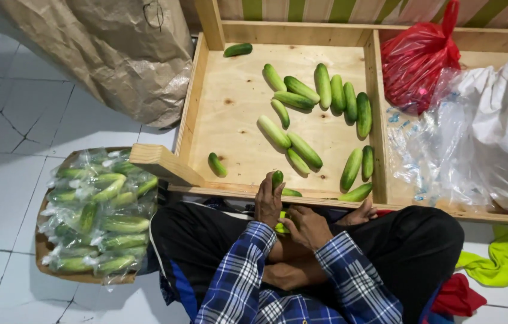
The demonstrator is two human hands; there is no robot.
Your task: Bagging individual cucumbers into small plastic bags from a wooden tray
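Sitting cross-legged at the edge of the wooden tray, I have my left hand wrapped tight around one cucumber, upright over the tray's near rim, while my right hand curls loosely beside it, and I cannot tell whether it holds anything. About sixteen loose cucumbers lie in the tray. One basket of bagged cucumbers sits at my left knee.

Red plastic bag in tray corner; brown paper sack on floor; yellow-green cloth at right.
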